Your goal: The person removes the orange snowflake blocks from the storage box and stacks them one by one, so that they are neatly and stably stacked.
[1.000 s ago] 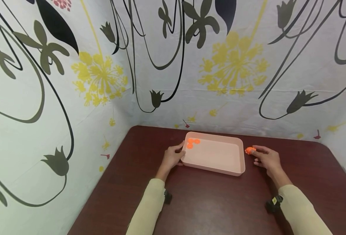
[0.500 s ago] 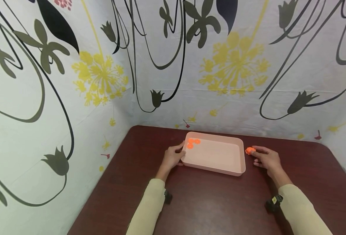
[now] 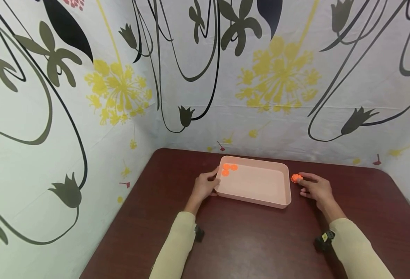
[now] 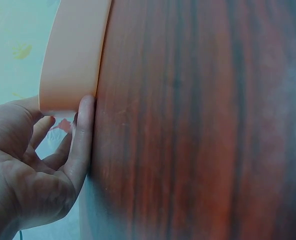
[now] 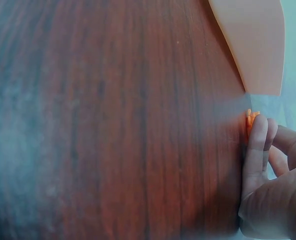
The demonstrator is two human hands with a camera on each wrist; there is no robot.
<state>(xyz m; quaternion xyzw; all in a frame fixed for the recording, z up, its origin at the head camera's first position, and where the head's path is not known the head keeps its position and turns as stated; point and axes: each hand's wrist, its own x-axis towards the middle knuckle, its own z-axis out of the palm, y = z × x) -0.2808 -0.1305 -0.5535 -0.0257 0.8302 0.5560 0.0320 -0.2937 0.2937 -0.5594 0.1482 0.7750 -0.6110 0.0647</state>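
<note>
A shallow pale-pink tray (image 3: 253,186) lies on the table, with several small round bright-orange pieces (image 3: 226,173) in its far left corner. At the tray's left end, my left hand (image 3: 204,186) grips the rim, the thumb over the edge. In the left wrist view, the left hand (image 4: 43,160) has its fingers at the tray's corner (image 4: 75,60). Just off the tray's right end, my right hand (image 3: 318,190) pinches a bumpy orange cluster (image 3: 296,178) low over the tabletop. Most of the orange cluster (image 5: 250,119) is hidden behind the fingers in the right wrist view.
The dark reddish-brown wooden table (image 3: 260,240) has rounded far corners. Behind and left of it hangs a white cloth (image 3: 205,89) printed with flowers and vines. Each wrist carries a small black camera (image 3: 324,242).
</note>
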